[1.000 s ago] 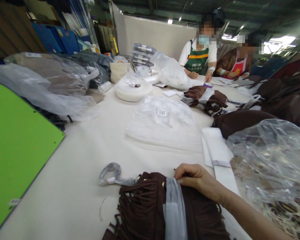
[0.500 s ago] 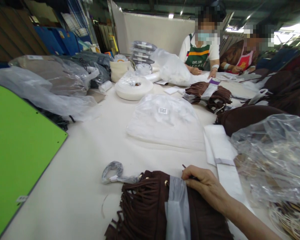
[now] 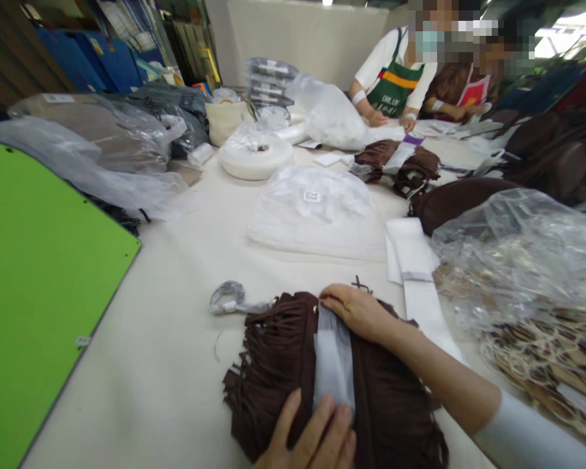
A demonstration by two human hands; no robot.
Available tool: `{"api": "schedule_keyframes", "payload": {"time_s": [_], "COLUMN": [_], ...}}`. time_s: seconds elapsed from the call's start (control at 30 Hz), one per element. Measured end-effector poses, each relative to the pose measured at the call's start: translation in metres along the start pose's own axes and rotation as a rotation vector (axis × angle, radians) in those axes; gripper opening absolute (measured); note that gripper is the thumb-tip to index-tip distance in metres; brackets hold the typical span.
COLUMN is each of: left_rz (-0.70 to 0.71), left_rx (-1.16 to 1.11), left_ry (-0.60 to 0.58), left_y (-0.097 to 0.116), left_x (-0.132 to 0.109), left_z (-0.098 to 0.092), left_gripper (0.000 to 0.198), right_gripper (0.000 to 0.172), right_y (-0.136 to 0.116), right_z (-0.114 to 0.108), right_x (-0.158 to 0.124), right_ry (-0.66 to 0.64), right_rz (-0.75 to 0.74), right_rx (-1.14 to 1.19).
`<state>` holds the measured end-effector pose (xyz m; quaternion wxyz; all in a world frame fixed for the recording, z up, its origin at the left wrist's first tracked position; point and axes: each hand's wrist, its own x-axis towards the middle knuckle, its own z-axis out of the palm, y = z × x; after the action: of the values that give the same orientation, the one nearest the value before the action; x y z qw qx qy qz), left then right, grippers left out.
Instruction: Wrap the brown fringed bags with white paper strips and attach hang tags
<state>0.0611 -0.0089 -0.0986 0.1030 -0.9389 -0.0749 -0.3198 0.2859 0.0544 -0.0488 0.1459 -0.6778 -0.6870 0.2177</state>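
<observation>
Left hand [image 3: 317, 433] has come into view at the bottom edge since the earlier frame, and the right hand [image 3: 356, 311] has slid left along the top of the fringed brown bag [image 3: 278, 365].

The bag lies flat on the white worktop [image 3: 176, 312] at lower centre of the frame, with a pale paper band [image 3: 333, 365] wrapped across its middle. The right hand rests at the bag's top edge, its fingers curled down on the upper end of the band; whether that grip pinches the band I cannot tell. The left hand lies open, fingers spread flat on the bag and the band's lower end. A wrapped strap [image 3: 229, 299] trails from the bag's upper left corner. A green board [image 3: 39, 293] fills the left of the frame, a clear plastic bag [image 3: 517, 254] sits at the right, and two other people work at the far end, upper right.
</observation>
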Motion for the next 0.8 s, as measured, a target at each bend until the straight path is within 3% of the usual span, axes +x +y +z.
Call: {"api": "schedule_keyframes", "payload": {"time_s": [0.07,0.1,0.2,0.33,0.43,0.5,0.63,0.8], "left_rz": [0.03,0.055,0.088,0.095,0.096,0.098,0.103,0.111], "left_rx": [-0.046,-0.064,-0.048,-0.007,0.009,0.011,-0.006,0.003], "left_ry": [-0.084,-0.183,-0.395,-0.446,-0.44,-0.439,-0.431,-0.46], "left_y": [-0.003,-0.004,-0.005,-0.004,-0.003,-0.003,-0.005,-0.005], "left_x": [0.004,0.006,0.009,0.008,0.007,0.008,0.009,0.009], "left_z": [-0.009,-0.015,-0.031,-0.036,-0.035,-0.035,-0.038,-0.041], "left_gripper": [0.033,0.044,0.068,0.074,0.074,0.074,0.076,0.075], "right_gripper": [0.02,0.02,0.023,0.022,0.027,0.025,0.027,0.026], "right_y": [0.001,0.0,-0.012,-0.042,-0.061,-0.069,-0.084,-0.094], "right_z": [0.0,-0.001,-0.009,0.001,0.038,0.068,0.112,0.125], "right_x": [0.001,-0.002,-0.031,-0.119,-0.187,-0.215,-0.229,-0.223], "right_ry": [0.051,0.093,0.289,0.559,0.485,0.422,0.518,0.628], "right_rz": [0.023,0.033,0.011,-0.374,-0.523,-0.581,-0.608,-0.629], "right_rx": [0.01,0.008,-0.032,-0.105,-0.115,-0.175,-0.244,-0.138]}}
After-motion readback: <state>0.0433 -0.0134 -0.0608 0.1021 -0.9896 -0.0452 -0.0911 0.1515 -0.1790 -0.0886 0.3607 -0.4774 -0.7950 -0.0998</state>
